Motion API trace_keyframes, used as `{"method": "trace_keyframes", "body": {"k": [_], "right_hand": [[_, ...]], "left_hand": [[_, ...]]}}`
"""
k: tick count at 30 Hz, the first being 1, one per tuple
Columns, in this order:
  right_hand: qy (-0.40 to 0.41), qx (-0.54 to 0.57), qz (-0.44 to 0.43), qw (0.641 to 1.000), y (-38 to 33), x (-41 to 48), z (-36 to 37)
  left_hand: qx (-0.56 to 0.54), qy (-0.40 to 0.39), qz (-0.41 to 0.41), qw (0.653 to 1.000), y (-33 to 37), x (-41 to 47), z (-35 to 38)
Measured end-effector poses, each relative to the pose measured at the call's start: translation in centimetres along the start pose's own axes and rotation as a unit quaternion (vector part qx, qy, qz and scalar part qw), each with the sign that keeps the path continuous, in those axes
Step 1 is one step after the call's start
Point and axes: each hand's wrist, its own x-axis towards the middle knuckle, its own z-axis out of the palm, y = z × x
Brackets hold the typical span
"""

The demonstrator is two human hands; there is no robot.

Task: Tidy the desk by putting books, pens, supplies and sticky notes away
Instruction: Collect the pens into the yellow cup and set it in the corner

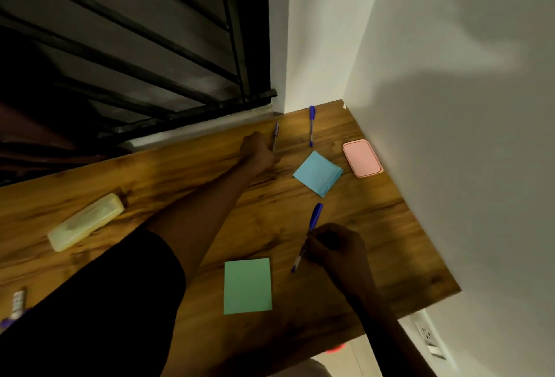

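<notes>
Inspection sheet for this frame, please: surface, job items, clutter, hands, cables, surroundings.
Surface: wooden desk, set in a wall corner.
Job's things: corner pen lying free; blue sticky pad; green sticky pad; pencil case; pink box; tube at left edge.
Clutter: nothing seen.
Hands: left hand curled against dark pen, grip unclear; right hand pinches near pen.
Cables: nothing seen.
Surroundings: white walls, window grille, wall socket.

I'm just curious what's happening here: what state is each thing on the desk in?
Grey pen: held by left grip.
Near blue pen: pinched by right grip.
Far blue pen: lying loose, capped.
Pink box: lid on.
Yellow case: shut.
Blue notes: lying flat.
Green notes: lying flat.
</notes>
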Motion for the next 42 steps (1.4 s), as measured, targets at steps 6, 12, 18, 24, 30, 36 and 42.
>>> {"method": "trace_keyframes", "body": {"k": [6, 12, 18, 24, 30, 36, 42], "right_hand": [[-0.009, 0.057, -0.019, 0.998, -2.1, 0.9, 2.0], [-0.045, 0.095, -0.056, 0.993, -5.4, 0.9, 7.2], [-0.108, 0.064, -0.11, 0.986, -9.2, -1.3, 13.8], [-0.153, 0.028, -0.147, 0.977, -11.9, -4.6, 19.8], [-0.202, -0.069, -0.19, 0.958, -13.1, -7.8, 25.3], [-0.243, -0.159, -0.24, 0.926, -13.2, -10.0, 28.6], [-0.274, -0.244, -0.271, 0.89, -12.7, -10.6, 31.1]], "left_hand": [[-0.262, -0.034, -0.024, 0.964, -4.7, -8.2, -5.3], [-0.382, 0.015, -0.019, 0.924, -11.1, -18.9, -10.7], [-0.326, 0.098, -0.001, 0.94, -17.4, -27.2, -15.3], [-0.329, 0.22, -0.056, 0.917, -23.0, -35.2, -17.5], [-0.254, 0.273, -0.096, 0.923, -27.0, -40.2, -17.1], [-0.154, 0.296, -0.093, 0.938, -30.6, -41.2, -15.0], [-0.144, 0.278, -0.089, 0.945, -31.2, -40.9, -14.3]]}}
